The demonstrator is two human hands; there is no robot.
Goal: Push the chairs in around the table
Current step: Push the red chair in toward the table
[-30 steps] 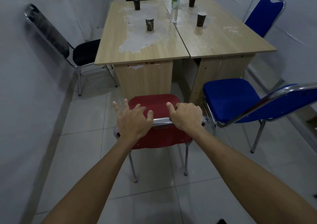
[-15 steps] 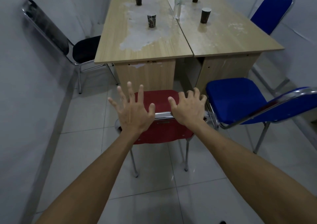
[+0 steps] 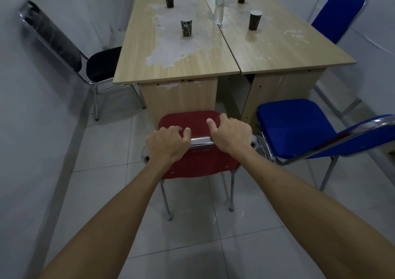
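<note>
A red chair (image 3: 193, 120) with a chrome frame stands at the near end of the wooden table (image 3: 186, 64), its seat front close to the table's panel. My left hand (image 3: 165, 145) and my right hand (image 3: 229, 134) both grip the chrome top rail of its backrest, fingers curled over it. A blue chair (image 3: 292, 124) stands to the right of the red one, angled away from the table. A black chair (image 3: 100, 64) sits at the table's left side, and a second blue chair (image 3: 337, 11) at the far right side.
Two wooden tables are pushed together. Several dark paper cups (image 3: 186, 28) and a clear water bottle (image 3: 220, 2) stand on them. Grey walls close in on the left and right. White floor tiles (image 3: 111, 150) lie around the chairs.
Half a second ago both hands hovered with fingers spread above the red chair's backrest; now they have closed onto its top rail. The view has shifted slightly nearer the table.
</note>
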